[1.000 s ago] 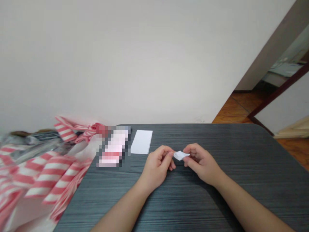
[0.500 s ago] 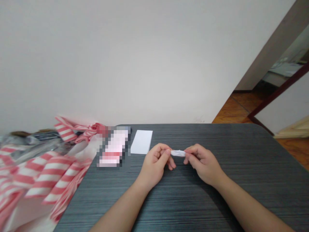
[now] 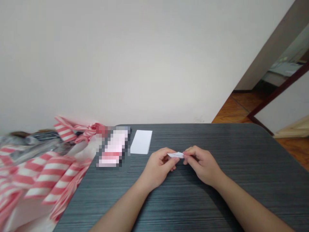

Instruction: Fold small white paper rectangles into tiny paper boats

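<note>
A small folded piece of white paper (image 3: 177,155) is held between my two hands, just above the dark tabletop. My left hand (image 3: 159,167) pinches its left part, with the thumb in front along the lower edge and the fingers behind. At the other end, the thumb and fingertips of my right hand (image 3: 202,165) grip the paper's right tip. My fingers cover part of the paper, so its full shape cannot be made out.
A stack of white paper sheets (image 3: 141,142) lies on the dark wood-grain table (image 3: 217,206). Left of it is a pixelated, phone-shaped object (image 3: 114,147). Red-and-white striped cloth (image 3: 51,170) is heaped beyond the table's left edge. A pale wall (image 3: 154,64) rises behind.
My left hand has slid toward the right along the paper, and its thumb has come forward onto the lower edge. The paper now looks tilted and pointed at its left end.
</note>
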Tool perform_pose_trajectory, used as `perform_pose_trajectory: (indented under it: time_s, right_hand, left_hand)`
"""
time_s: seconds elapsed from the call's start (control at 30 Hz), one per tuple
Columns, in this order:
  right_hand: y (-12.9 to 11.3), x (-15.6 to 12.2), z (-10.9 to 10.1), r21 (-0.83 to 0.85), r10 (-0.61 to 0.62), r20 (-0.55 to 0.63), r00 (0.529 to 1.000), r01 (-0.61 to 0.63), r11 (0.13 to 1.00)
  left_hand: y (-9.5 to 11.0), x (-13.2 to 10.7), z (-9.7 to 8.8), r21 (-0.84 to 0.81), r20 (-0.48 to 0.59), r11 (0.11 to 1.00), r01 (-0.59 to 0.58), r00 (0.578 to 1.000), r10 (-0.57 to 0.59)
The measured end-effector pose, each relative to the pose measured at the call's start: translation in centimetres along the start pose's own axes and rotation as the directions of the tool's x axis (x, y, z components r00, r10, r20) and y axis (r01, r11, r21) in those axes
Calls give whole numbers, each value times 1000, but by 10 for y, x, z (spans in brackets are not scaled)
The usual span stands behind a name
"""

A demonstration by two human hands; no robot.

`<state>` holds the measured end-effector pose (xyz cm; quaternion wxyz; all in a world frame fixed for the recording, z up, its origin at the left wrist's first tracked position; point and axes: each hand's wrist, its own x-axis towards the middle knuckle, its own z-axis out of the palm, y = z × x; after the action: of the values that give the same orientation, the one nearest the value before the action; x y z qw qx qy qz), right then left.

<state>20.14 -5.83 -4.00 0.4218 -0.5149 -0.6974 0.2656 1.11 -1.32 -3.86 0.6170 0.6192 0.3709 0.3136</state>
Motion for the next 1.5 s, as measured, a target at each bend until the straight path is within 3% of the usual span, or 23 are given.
perform_pose_trajectory:
  time_s: [0.23,0.47,0.7,1.5]
  right_hand:
    - [-2,-1,0,26,27,-10,1000,-27,999]
    - [5,-3,5,222,193,98,976,-210,952]
    - [-1,2,3,75,233,172,957,-248,966]
    - [-6,3,5,119,254,205,945,-281,952]
  left_hand:
    - [-1,0,-1,-5,-14,999,51,999,-51]
    - [-2,0,-2,2,-17,1000,31,999,-31]
    - [1,0,-1,33,16,998,47,999,-47]
    - [3,-1,-4,168,70,985,38,996,-51]
